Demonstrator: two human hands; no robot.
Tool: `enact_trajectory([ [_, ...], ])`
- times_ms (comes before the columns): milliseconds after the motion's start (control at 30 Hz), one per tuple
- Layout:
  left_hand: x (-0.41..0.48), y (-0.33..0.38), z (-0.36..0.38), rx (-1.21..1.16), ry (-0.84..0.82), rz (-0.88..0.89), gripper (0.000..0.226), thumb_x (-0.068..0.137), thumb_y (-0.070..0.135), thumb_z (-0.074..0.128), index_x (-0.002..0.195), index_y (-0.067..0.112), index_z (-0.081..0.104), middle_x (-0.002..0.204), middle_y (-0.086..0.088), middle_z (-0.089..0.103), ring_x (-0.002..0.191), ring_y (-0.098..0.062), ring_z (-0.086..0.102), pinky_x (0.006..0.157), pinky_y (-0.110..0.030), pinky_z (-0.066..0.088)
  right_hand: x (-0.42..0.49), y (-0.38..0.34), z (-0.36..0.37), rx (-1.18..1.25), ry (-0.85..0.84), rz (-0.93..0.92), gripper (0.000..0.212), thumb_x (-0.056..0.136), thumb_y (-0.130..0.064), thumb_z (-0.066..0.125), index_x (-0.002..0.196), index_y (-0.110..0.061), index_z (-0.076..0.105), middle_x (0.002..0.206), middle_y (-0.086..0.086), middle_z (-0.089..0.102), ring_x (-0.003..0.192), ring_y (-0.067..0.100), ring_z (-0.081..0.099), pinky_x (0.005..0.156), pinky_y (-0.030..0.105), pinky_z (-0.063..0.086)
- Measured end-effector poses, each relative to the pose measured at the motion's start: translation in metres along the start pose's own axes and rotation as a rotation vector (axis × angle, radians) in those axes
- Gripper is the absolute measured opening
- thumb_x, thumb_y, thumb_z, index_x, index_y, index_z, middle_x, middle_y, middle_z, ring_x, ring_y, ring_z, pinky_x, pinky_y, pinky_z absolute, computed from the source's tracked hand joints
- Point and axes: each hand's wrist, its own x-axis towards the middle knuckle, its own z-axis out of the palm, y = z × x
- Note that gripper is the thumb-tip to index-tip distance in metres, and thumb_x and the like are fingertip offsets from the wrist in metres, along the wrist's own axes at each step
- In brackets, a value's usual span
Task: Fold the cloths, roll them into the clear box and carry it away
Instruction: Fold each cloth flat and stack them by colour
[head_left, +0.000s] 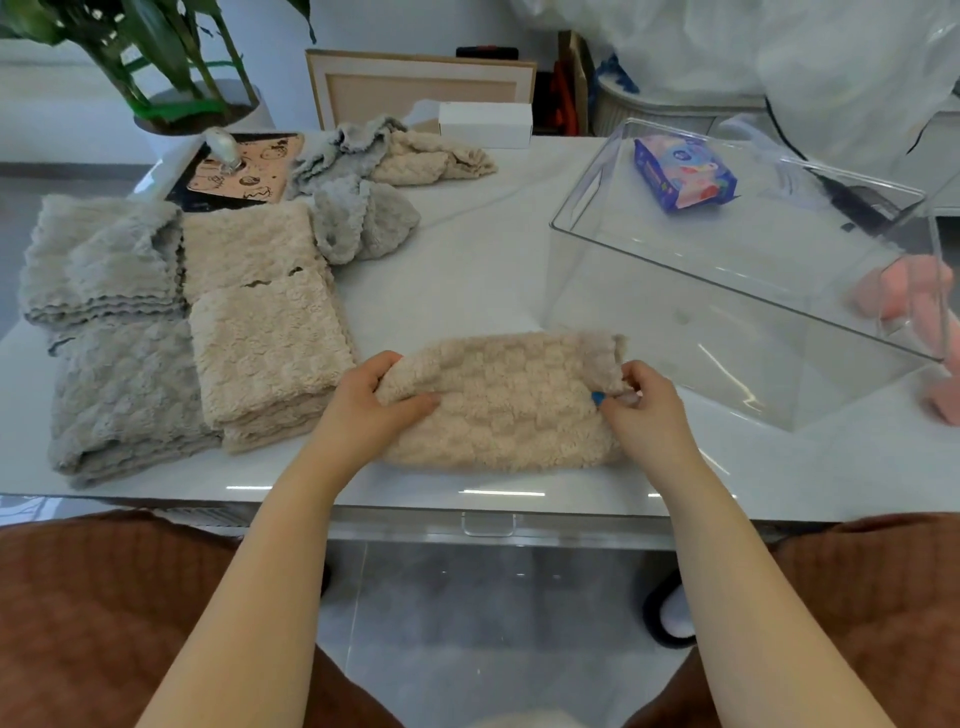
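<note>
The beige cloth (501, 402) lay flat on the table (467, 270), just in front of the clear box (727, 270) and close to the table's near edge. The left hand (371, 402) pinched the cloth's left end, thumb on top and fingers curled under the fold. The right hand (641, 405) gripped its right end, near a small blue tag (597, 397).

The step in hand looked like folding or starting a roll. To do it well, both ends should probably be kept level and drawn with even tension, so that the edges meet square. The pile is thick and soft, so a loose turn would likely spring open; a firm first turn should help.

Left of the box, past the cloth, two stacks of folded cloths, grey (111, 332) and beige (262, 322), sat touching each other. Behind them, unfolded cloths (384, 171) lay heaped. The box stood open, empty of cloths. A tissue pack (683, 174) showed through its far wall; whether it lay inside or behind, I could not tell. Pink cloth (904, 291) showed at the box's right side.

The table between the cloth and the box was bare, so a short lift over the near wall had room. The cloth's near edge lay close to the table's front rim, so a pull toward the body risked it sliding off.
</note>
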Motion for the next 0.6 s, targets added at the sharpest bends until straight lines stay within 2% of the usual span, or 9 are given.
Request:
enact_trajectory([
  [67, 0.007, -0.004, 0.003, 0.103, 0.011, -0.111, 0.026, 0.086, 0.03, 0.07, 0.103, 0.016, 0.058, 0.094, 0.002, 0.067, 0.084, -0.018, 0.066, 0.076, -0.037, 0.056, 0.0, 0.004, -0.005, -0.073, 0.039, -0.047, 0.015, 0.086, -0.002, 0.053, 0.091, -0.016, 0.054, 0.075, -0.004, 0.053, 0.068, 0.014, 0.049, 0.059, 0.026, 0.037],
  [133, 0.013, -0.008, 0.008, 0.35, 0.046, -0.259, 0.049, 0.086, 0.049, 0.063, 0.119, 0.018, 0.046, 0.112, -0.004, 0.058, 0.094, -0.023, 0.06, 0.081, -0.04, 0.053, -0.002, 0.011, -0.005, -0.262, 0.068, -0.069, 0.028, 0.086, -0.007, 0.058, 0.111, -0.017, 0.052, 0.097, 0.001, 0.055, 0.082, 0.02, 0.055, 0.066, 0.03, 0.043],
  [233, 0.014, -0.009, 0.015, 0.296, 0.111, -0.348, 0.078, 0.082, 0.061, 0.06, 0.138, 0.016, 0.03, 0.132, -0.013, 0.047, 0.111, -0.028, 0.052, 0.091, -0.042, 0.049, -0.005, 0.018, -0.004, -0.485, 0.191, -0.134, 0.029, 0.084, -0.014, 0.063, 0.111, -0.007, 0.055, 0.11, 0.011, 0.049, 0.094, 0.029, 0.053, 0.075, 0.038, 0.048],
  [333, 0.012, -0.007, 0.01, 0.282, 0.015, -0.411, 0.093, 0.075, 0.052, 0.074, 0.144, 0.018, 0.021, 0.138, -0.013, 0.044, 0.114, -0.027, 0.051, 0.088, -0.036, 0.047, -0.004, 0.018, -0.005, -0.478, 0.216, -0.114, 0.018, 0.087, -0.024, 0.062, 0.093, -0.007, 0.062, 0.097, 0.008, 0.051, 0.089, 0.029, 0.054, 0.075, 0.037, 0.047],
  [400, 0.01, -0.01, 0.008, 0.307, 0.016, -0.347, 0.092, 0.076, 0.036, 0.079, 0.145, 0.02, 0.019, 0.136, -0.012, 0.046, 0.115, -0.026, 0.05, 0.088, -0.033, 0.045, -0.003, 0.019, -0.004, -0.456, 0.19, -0.051, 0.024, 0.087, -0.031, 0.063, 0.097, -0.008, 0.06, 0.094, 0.007, 0.055, 0.089, 0.028, 0.056, 0.073, 0.033, 0.043],
  [467, 0.006, -0.01, 0.013, 0.206, 0.128, -0.163, 0.079, 0.084, 0.025, 0.073, 0.144, 0.024, 0.022, 0.135, -0.008, 0.047, 0.123, -0.022, 0.046, 0.093, -0.028, 0.039, -0.003, 0.019, -0.003, -0.444, 0.144, 0.01, 0.032, 0.087, -0.029, 0.063, 0.11, -0.007, 0.056, 0.1, 0.01, 0.059, 0.092, 0.028, 0.056, 0.072, 0.031, 0.04],
  [500, 0.004, -0.01, 0.018, 0.16, 0.188, -0.053, 0.071, 0.088, 0.022, 0.068, 0.144, 0.026, 0.024, 0.127, -0.004, 0.051, 0.121, -0.021, 0.049, 0.092, -0.026, 0.039, -0.002, 0.019, -0.002, -0.445, 0.129, 0.026, 0.034, 0.088, -0.027, 0.063, 0.113, -0.005, 0.055, 0.104, 0.012, 0.058, 0.093, 0.028, 0.056, 0.072, 0.031, 0.04],
  [533, 0.002, -0.01, 0.023, 0.182, 0.235, 0.059, 0.064, 0.092, 0.022, 0.062, 0.143, 0.027, 0.025, 0.11, 0.001, 0.057, 0.106, -0.02, 0.059, 0.084, -0.025, 0.043, -0.002, 0.018, -0.002, -0.453, 0.122, 0.032, 0.033, 0.088, -0.024, 0.062, 0.113, -0.003, 0.055, 0.107, 0.014, 0.056, 0.093, 0.029, 0.056, 0.073, 0.032, 0.041],
  [600, -0.002, -0.018, 0.033, 0.389, 0.277, 0.22, 0.055, 0.096, 0.021, 0.054, 0.144, 0.025, 0.026, 0.073, 0.006, 0.055, 0.059, -0.017, 0.057, 0.054, -0.023, 0.04, -0.002, 0.017, -0.004, -0.467, 0.117, 0.048, 0.029, 0.089, -0.022, 0.063, 0.11, -0.002, 0.057, 0.111, 0.015, 0.052, 0.091, 0.029, 0.054, 0.074, 0.032, 0.041],
])
